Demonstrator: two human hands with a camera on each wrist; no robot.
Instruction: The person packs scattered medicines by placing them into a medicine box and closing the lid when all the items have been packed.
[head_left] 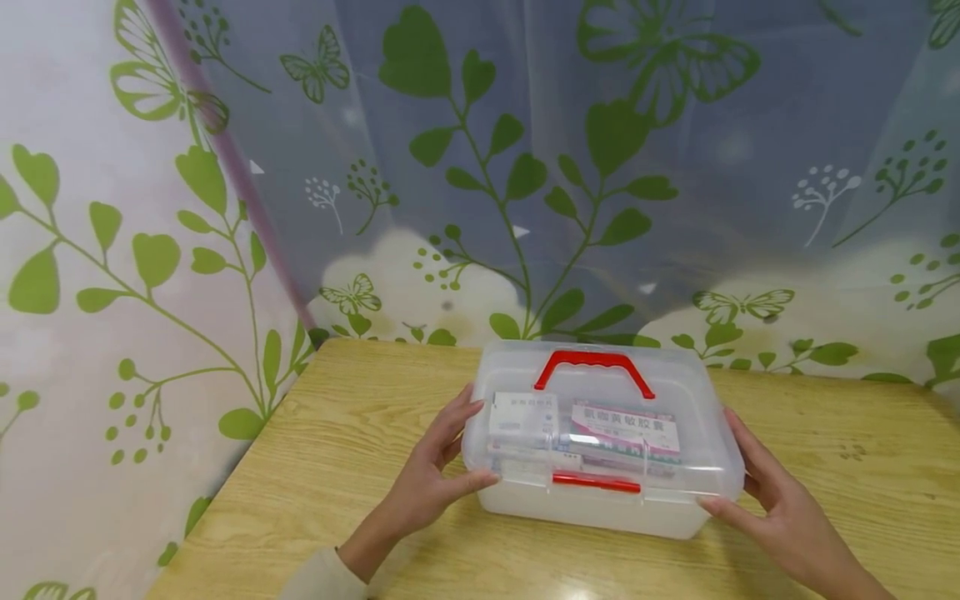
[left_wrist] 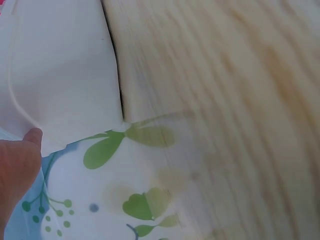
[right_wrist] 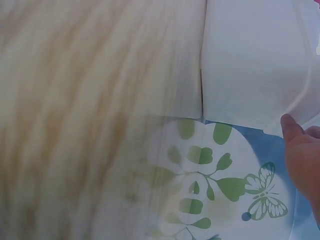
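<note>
A plastic storage box with a clear lid sits on the table in the head view. It has a red handle on top and a red latch at the front, lying against the box. Medicine boxes show through the closed lid. My left hand grips the left end, thumb at the front corner and fingers along the side. The right hand holds the opposite end the same way. Both wrist views show the box's pale side wall with fingers at the lid edge.
The wood-grain table runs back to a hanging cloth printed with green leaves and butterflies. Another printed cloth hangs along the table's left edge. The box stands near the back edge.
</note>
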